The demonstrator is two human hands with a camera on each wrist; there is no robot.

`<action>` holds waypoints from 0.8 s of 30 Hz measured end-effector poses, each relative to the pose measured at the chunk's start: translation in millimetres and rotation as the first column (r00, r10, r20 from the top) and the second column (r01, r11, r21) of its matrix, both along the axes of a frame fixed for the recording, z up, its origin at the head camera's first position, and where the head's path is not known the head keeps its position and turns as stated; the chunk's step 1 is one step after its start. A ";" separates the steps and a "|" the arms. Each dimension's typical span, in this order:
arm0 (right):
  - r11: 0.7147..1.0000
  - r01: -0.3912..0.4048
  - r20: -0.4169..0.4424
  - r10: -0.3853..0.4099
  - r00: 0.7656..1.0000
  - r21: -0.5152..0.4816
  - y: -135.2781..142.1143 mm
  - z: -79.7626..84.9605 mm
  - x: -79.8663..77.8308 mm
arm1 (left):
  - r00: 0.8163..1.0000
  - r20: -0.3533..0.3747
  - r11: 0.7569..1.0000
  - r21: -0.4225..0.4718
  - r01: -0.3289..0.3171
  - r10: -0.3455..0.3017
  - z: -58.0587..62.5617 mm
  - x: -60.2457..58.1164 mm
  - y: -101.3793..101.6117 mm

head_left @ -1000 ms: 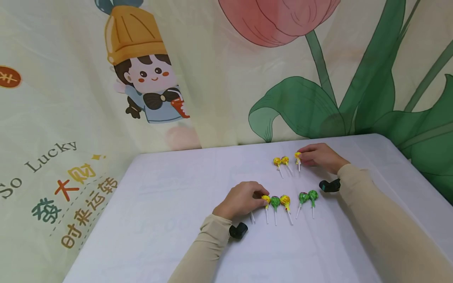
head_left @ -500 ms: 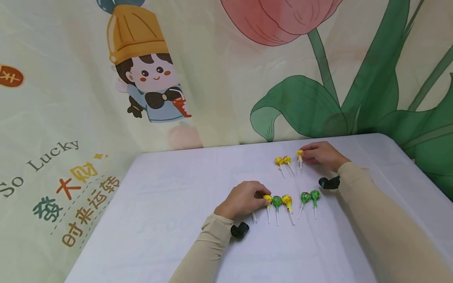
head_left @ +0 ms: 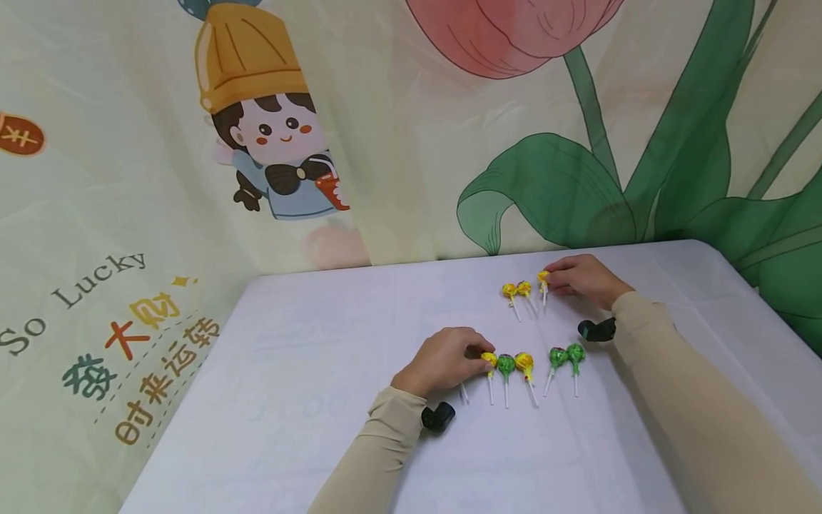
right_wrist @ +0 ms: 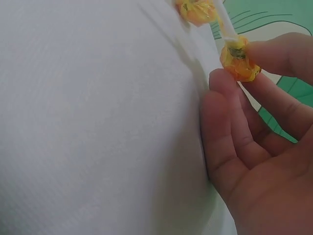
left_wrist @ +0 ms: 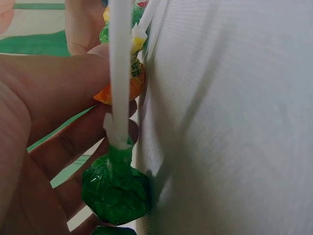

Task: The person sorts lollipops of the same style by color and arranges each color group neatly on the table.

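One near yellow lollipop sat pinched in the left hand at the worktop, just left of a green lollipop. Farther back, past two yellow lollipops, the right hand pinched a far yellow lollipop by its head.

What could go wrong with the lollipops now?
The left hand pinches a yellow lollipop right beside a green lollipop, so it might bump that neighbor crooked. The left wrist view shows another green one close by that hand, which could get knocked too. The right hand pinches its own yellow lollipop by the round candy end, so that might slip and roll.
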State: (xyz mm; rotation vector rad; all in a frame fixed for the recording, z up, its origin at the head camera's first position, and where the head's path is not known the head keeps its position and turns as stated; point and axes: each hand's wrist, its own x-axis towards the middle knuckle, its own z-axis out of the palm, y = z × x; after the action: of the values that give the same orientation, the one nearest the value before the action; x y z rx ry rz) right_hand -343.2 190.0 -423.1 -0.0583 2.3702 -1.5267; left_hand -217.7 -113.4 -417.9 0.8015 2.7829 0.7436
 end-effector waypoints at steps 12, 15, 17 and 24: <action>0.989 -0.033 -0.033 0.038 0.999 0.144 -7.5 -3.2 -0.8 | 1.000 -0.001 1.000 0.003 -0.004 0.004 1.2 2.4 -0.2; 0.985 -0.039 -0.037 0.046 0.998 0.169 -9.1 -2.9 -1.0 | 1.000 0.000 1.000 0.007 -0.003 0.003 1.8 2.8 0.0; 0.982 -0.041 -0.040 0.049 0.998 0.184 -10.1 -2.7 -1.2 | 1.000 0.000 1.000 0.008 -0.001 0.001 1.9 2.9 0.1; 0.975 -0.040 -0.042 0.051 0.998 0.219 -13.2 -1.9 -1.6 | 1.000 -0.006 1.000 0.009 0.008 -0.008 0.3 1.3 0.3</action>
State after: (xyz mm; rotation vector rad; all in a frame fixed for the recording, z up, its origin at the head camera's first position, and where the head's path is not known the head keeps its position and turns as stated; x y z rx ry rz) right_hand -344.8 176.8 -425.0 -0.0987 2.5403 -1.2494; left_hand -216.4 -113.1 -417.6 0.8169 2.7821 0.7537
